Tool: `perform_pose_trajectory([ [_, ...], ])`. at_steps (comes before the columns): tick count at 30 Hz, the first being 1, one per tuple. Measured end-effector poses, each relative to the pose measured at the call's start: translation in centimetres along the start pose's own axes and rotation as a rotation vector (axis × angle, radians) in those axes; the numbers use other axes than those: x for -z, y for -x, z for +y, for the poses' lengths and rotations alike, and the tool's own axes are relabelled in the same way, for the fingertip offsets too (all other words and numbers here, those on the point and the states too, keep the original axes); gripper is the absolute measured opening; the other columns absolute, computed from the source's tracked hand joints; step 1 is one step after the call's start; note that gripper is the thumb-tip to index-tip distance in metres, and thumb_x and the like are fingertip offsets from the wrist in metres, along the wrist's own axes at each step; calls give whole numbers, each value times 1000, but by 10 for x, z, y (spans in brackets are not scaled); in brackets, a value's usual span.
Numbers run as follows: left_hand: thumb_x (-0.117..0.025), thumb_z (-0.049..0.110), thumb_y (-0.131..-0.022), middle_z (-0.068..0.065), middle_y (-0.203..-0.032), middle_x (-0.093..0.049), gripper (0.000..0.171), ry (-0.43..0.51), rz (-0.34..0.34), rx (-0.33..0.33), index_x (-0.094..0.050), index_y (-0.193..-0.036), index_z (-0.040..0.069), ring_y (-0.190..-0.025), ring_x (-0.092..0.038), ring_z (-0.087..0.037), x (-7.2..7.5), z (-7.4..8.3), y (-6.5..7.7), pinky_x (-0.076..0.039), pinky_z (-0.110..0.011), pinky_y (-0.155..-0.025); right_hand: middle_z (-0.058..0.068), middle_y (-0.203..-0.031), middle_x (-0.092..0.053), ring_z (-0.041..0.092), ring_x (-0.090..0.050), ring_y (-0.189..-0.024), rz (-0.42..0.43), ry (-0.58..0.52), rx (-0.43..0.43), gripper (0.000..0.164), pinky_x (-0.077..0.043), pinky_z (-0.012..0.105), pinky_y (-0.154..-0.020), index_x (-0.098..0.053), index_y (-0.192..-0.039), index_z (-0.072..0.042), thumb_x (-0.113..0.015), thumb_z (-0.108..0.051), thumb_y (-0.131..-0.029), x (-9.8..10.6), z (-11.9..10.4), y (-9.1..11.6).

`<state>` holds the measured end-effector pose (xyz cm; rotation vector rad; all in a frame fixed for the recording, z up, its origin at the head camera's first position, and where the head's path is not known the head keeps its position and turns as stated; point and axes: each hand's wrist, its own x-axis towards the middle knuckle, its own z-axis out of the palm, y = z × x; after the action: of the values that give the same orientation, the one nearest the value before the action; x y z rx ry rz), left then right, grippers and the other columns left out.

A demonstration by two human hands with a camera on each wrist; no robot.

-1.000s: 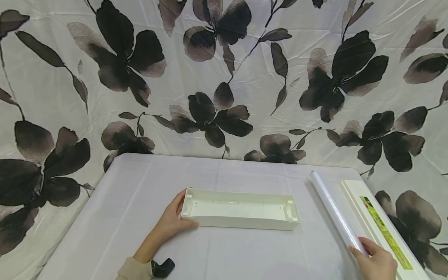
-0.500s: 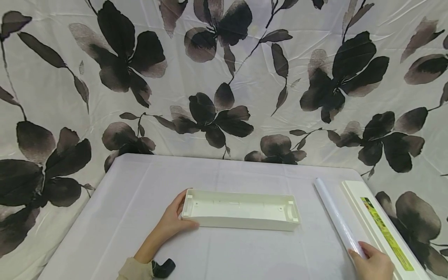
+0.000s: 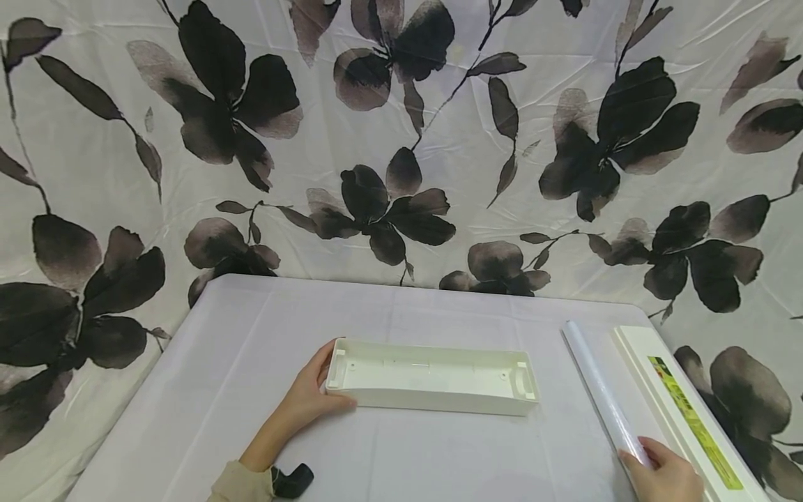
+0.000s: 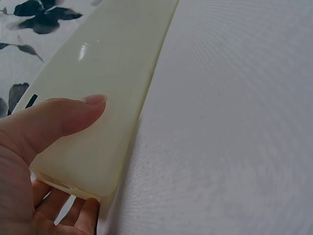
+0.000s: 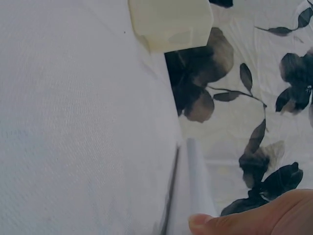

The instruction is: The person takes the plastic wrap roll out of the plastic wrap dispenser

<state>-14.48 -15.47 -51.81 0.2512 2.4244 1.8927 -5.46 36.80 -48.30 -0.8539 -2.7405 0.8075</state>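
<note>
A long, shallow cream plastic box lies with its hollow side up in mid-table. My left hand grips its left end, thumb along the near wall and fingers behind the end. The left wrist view shows that thumb pressed flat on the smooth box wall, with fingertips curled under the end. At the right, my right hand holds the near end of a shiny roll of plastic film. The roll slants away along the table. In the right wrist view, only the thumb and part of the hand show beside the roll.
A long white plastic lid-like piece with a yellow-green label lies right of the roll, along the table's right edge. The table has a white cover. Behind it hangs a cloth with dark flowers.
The roll's far end has come down and a little nearer, closing up on its shadow. My right hand has shifted slightly left. The left hand and box have stayed put.
</note>
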Motion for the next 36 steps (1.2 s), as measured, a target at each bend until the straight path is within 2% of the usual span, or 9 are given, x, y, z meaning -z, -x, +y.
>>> perform_pose_trajectory([
  [4,-94,7,-60,-16,-155,-36,113,8,-4,-7,-31,-154,9,-143,-34,-32,0,0,0,-32,-12,-102,32,-96,-67,30,-62,-72,-43,8,-31,52,-38,32,-59,-62,-111,16,-81,-17,-76,1,2,-3],
  [11,-93,5,-60,-16,-155,-35,113,13,-3,-7,-30,-154,8,-143,-34,-33,1,0,-1,-32,-12,-102,27,-85,-66,29,-57,-71,-133,57,-70,57,-44,43,-64,-60,-110,18,-81,-23,-76,7,4,-5],
  [15,-94,5,-60,-16,-155,-36,113,4,1,-9,-31,-154,8,-143,-34,-32,1,-1,-2,-32,-12,-102,25,-82,-66,29,-58,-72,-168,95,-71,60,-45,45,-65,-59,-109,18,-81,-26,-75,10,4,-6],
  [30,-94,6,-59,-16,-155,-36,114,7,6,6,-30,-154,8,-144,-33,-32,0,-1,0,-30,-10,-102,25,-86,-67,29,-62,-75,-230,135,-128,67,-49,52,-71,-59,-110,17,-84,-33,-74,13,6,-6],
  [34,-94,5,-59,-16,-156,-35,114,16,5,-12,-30,-153,7,-144,-31,-32,0,-2,0,-30,-10,-102,23,-84,-67,29,-63,-74,-231,140,-119,66,-50,52,-71,-59,-109,18,-84,-32,-73,14,4,-6],
  [36,-94,4,-59,-16,-156,-35,114,28,4,-23,-30,-153,7,-145,-31,-32,0,-2,0,-30,-10,-103,25,-88,-67,29,-62,-75,-233,140,-122,66,-50,52,-72,-59,-110,17,-85,-31,-73,13,4,-7],
])
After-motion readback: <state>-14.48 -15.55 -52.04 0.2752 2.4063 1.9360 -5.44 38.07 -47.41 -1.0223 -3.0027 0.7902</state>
